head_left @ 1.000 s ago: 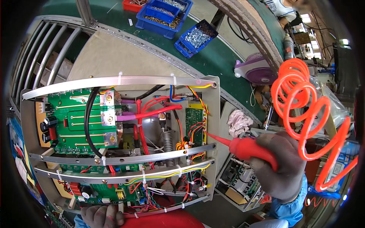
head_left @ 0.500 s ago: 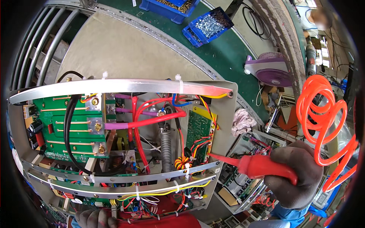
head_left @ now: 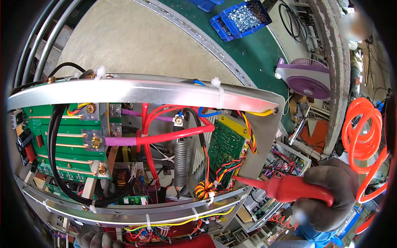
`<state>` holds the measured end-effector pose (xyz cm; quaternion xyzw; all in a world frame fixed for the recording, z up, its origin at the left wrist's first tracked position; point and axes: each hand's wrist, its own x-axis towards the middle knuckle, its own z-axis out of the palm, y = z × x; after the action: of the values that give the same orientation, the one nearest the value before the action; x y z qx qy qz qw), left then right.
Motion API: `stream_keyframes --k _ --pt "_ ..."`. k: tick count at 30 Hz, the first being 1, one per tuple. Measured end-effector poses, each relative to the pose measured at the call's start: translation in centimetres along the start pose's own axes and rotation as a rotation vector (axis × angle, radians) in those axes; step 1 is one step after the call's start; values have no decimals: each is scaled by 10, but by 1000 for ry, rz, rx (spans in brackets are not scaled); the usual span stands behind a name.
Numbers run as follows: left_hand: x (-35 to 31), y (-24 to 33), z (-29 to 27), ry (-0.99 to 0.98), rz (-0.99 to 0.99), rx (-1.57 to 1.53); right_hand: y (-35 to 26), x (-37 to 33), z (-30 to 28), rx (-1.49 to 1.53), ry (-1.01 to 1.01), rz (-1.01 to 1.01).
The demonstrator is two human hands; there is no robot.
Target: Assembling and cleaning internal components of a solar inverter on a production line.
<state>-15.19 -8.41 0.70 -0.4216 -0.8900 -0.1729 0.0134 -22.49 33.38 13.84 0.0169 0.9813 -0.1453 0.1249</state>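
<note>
An open metal chassis [head_left: 124, 91] packed with wiring and parts fills the left and middle. In my right hand [head_left: 333, 194], gloved in grey, is a red air blow gun [head_left: 285, 188], fingers wrapped round its body. The tapered nozzle points left and its tip ends by the chassis's right side, near a small green circuit board [head_left: 225, 144] and a striped wire coil [head_left: 204, 190]. My left hand [head_left: 97, 239], also gloved, is at the lower edge with curled fingers against the chassis's near side; what it grips is hidden.
An orange coiled hose [head_left: 362, 132] hangs at the right. Beyond the chassis are a blue bin of metal fasteners [head_left: 244, 18] and a purple fan [head_left: 308, 82]. Another opened unit [head_left: 285, 165] stands behind my right hand. A person [head_left: 355, 27] is at the far upper right.
The view has shifted, and the chassis appears larger and closer. My right hand and the blow gun sit slightly lower and further right in the picture; both hands keep their curled grip.
</note>
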Motion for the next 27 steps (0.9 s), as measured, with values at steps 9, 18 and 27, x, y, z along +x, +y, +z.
stream_keyframes --k 9,18,27 --pt "-5 3 12 145 -46 2 -5 19 -26 79 -304 5" --pt "-7 3 -1 27 -26 7 -4 6 -9 -167 -102 -98" --pt "-10 7 -12 -72 -33 11 7 -2 -16 151 -140 -40"
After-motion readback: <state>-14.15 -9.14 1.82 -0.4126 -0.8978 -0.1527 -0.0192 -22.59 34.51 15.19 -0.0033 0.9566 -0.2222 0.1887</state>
